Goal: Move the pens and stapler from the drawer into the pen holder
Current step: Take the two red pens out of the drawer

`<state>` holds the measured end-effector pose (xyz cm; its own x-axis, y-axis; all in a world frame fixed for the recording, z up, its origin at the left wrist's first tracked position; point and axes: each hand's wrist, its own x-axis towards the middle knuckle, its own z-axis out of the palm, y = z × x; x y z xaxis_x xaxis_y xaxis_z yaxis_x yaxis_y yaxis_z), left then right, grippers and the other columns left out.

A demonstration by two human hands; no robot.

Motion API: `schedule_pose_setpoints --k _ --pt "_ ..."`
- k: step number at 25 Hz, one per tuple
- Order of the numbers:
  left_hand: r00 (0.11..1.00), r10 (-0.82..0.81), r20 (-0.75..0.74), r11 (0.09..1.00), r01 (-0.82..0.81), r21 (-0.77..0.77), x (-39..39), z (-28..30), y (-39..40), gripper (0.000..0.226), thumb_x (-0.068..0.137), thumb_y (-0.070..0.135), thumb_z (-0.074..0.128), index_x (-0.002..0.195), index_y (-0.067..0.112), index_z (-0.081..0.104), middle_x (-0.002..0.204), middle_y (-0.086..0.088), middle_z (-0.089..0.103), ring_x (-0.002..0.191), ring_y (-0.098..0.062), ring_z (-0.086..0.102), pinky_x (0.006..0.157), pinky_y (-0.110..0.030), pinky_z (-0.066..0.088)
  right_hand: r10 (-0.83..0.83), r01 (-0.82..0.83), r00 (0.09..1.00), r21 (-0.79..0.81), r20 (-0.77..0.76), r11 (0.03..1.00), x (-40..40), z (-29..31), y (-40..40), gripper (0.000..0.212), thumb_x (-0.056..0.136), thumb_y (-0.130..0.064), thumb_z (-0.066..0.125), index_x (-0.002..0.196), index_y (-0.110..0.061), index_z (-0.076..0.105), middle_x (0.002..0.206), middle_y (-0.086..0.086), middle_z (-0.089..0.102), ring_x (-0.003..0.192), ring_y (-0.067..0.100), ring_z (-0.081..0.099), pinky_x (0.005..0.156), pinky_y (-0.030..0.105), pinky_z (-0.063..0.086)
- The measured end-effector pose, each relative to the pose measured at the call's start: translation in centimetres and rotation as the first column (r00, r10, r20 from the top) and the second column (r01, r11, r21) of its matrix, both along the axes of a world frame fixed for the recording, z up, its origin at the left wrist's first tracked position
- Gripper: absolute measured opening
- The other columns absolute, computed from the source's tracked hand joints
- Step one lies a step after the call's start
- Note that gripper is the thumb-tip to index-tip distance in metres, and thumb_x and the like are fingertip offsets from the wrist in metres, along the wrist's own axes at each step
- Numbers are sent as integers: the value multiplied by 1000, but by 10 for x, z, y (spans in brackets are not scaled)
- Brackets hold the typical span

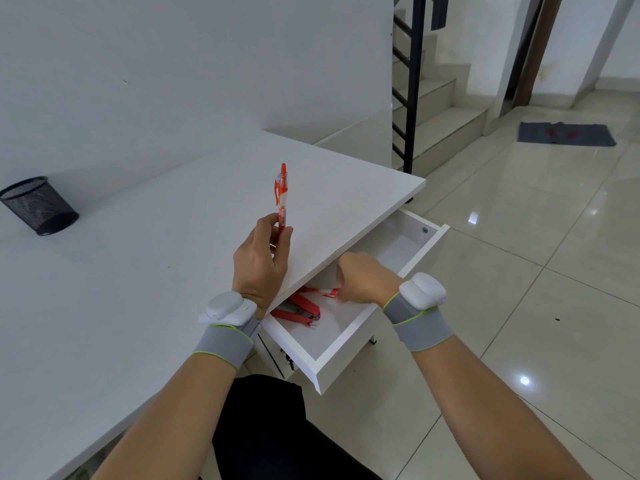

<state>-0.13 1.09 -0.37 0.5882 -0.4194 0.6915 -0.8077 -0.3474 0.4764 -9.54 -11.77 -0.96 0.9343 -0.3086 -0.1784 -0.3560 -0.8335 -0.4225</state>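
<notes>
Light, stiff and slim, the red pen (282, 199): easy to pinch on the lower barrel, smooth plastic likely to slip if held loosely. Held upright above the worktop (145, 258), clip end toward 12 o'clock, pinched near its lower end between thumb and fingers of the left hand (261, 258); other fingers curled in behind the barrel.

Heavier and rigid, the red stapler (299, 308): probably best taken across its body, with the hinged arm pressed down so it cannot swing open. Lying in the open drawer (346, 344) at 6 o'clock of the left wrist, partly under the worktop edge. More red pens (329, 292) just beside it toward 2 o'clock, blurred and half hidden, count unclear.

Right hand (363, 278) down inside the drawer, fingers curled and close together over those pens; touching or only near them, cannot tell, and nothing clearly gripped.

Black mesh pen holder (38, 206) standing well apart at 9 o'clock, at the far left of the worktop, nothing visible inside. White sensor bands strapped on both wrists.
</notes>
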Motion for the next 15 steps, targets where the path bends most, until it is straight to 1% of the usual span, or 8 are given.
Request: schedule_pose_setpoints --k 1,2,5,8,10,12,14,15 --pt "1000 0 7 1000 0 1 0 0 0 24 91 18 50 109 2 53 85 -14 67 74 -27 63 67 -29 45 -16 15 999 23 46 1000 -5 5 -3 20 75 -12 71 84 3 63 92 19 65 88 33 59 68 34 46" --pt "1000 2 14 1000 -2 3 -1 0 0 23 91 18 50 108 2 53 85 -14 67 73 -27 63 67 -28 45 -38 33 995 55 93 998 -9 11 -6 23 74 -15 72 89 2 64 93 17 66 89 32 59 68 32 45" --pt "1000 7 20 1000 -7 3 -1 0 -1 23 91 18 50 108 2 53 85 -14 68 72 -27 63 67 -28 45 -118 73 964 187 239 980 -20 34 -12 17 74 -15 73 83 -4 66 80 8 62 77 22 56 62 26 42" --pt "1000 9 29 1000 -9 7 -1 1 -1 24 91 17 50 108 1 53 85 -15 68 73 -28 64 67 -28 45 -167 65 901 257 400 964 -24 58 -11 9 76 -13 69 81 -7 65 80 9 68 68 20 61 60 25 48" --pt "999 9 37 1000 -10 13 -2 1 0 24 91 16 50 108 0 53 87 -16 69 74 -29 65 68 -29 46 -226 68 808 295 544 953 -21 73 -9 9 79 -15 67 84 -8 65 79 9 70 68 20 64 63 26 50" --pt "1000 0 27 1000 -1 23 -3 2 0 25 92 17 48 110 -1 51 90 -17 70 77 -31 66 70 -31 50 -267 70 678 301 685 951 -11 86 -7 11 82 -18 65 87 -8 65 76 6 69 68 19 63 65 23 49" --pt "1000 -14 11 999 14 33 -4 2 0 27 93 17 47 113 -1 50 95 -17 71 79 -32 67 72 -36 53 -259 38 572 290 778 956 1 96 -5 13 84 -17 63 90 -6 65 74 5 66 65 16 59 65 18 45" --pt "1000 -16 12 999 15 35 -3 3 1 28 93 17 47 113 -1 50 97 -17 71 79 -33 68 73 -37 54 -250 17 539 286 804 958 7 99 -2 13 85 -16 62 91 -4 64 75 6 66 65 15 57 66 19 46"
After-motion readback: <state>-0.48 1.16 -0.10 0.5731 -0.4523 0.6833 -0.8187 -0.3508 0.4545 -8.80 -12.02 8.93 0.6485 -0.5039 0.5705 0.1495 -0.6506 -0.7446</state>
